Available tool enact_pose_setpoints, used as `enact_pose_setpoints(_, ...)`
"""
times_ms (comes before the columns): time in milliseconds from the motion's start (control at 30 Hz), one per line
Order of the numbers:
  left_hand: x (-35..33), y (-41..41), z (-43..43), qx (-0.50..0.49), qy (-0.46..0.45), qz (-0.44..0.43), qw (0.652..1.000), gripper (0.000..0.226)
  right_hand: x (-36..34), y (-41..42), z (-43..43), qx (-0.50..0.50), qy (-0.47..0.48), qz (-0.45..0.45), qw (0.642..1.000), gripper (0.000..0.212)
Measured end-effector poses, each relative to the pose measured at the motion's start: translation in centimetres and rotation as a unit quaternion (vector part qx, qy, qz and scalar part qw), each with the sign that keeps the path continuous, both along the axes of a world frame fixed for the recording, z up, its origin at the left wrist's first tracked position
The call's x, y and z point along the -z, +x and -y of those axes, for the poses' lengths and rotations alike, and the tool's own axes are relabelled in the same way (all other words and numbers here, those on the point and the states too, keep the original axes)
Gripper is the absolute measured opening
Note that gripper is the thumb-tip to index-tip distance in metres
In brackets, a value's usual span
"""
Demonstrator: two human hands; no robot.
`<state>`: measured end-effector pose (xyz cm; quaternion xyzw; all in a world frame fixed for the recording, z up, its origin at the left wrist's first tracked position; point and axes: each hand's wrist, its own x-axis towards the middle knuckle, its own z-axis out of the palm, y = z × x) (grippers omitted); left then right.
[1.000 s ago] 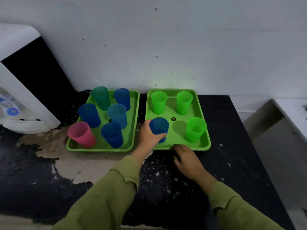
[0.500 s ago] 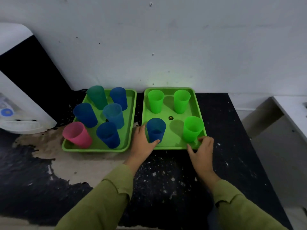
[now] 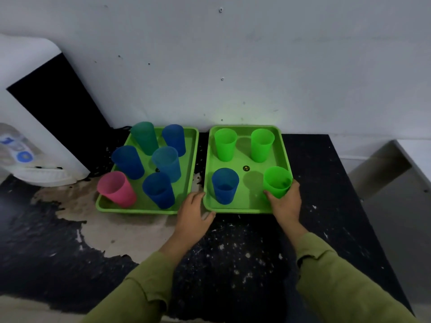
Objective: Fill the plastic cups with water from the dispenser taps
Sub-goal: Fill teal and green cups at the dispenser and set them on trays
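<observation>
The right hand (image 3: 285,201) curls around the near-right green cup (image 3: 277,181) in the right tray (image 3: 247,206), fingers wrapped about its lower wall, probably to lift it out and carry it to the dispenser (image 3: 35,136) at the far left. The left hand (image 3: 194,213) lies spread and flat at that tray's near-left corner, touching the rim and holding nothing, seemingly to steady the tray while the cup comes away.

This tray holds 4 upright cups: 3 green and 1 blue cup (image 3: 225,185) at the near left. The left tray (image 3: 144,209), just beside it, carries 6 more, among them a pink cup (image 3: 116,188) leaning at the near-left corner. Grouping the cups on 2 trays keeps them together close to the taps. Whether any cup holds water cannot be told.

The surface (image 3: 245,252) is dark and speckled with pale flecks, with a large patch worn to a bare tan under and in front of the left tray. A plain white wall (image 3: 233,66), dotted with small marks, stands behind. A pale ledge shows at the far right.
</observation>
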<state>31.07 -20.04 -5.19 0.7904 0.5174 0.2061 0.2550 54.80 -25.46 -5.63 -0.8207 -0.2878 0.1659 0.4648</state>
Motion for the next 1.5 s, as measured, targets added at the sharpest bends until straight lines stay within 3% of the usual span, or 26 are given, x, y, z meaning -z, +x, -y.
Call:
enact_pose_setpoints(400,-1.8,-5.5,0.2,0.016,0.04,0.114,0.993,0.046,-4.9,-5.0,0.8,0.041,0.116,0.118,0.985,0.078)
enact_pose_setpoints(667,-5.0,-14.1,-3.0,0.045,0.096,0.181,0.978,0.036,-9.2,-15.5,-2.2,0.031,0.178,0.189,0.965,0.08)
enact_pose_setpoints(1067,-5.9,-35.5,-11.1,-0.035,0.086,0.203,0.975,0.032,-10.1,-36.7,-10.5,-0.027,0.225,0.12,0.967,0.076)
enact_pose_setpoints(1500,-7.0,-44.5,-20.0,-0.18,0.058,0.233,0.954,0.029,-7.8,-49.3,-18.2,-0.209,0.179,0.064,0.959,0.071)
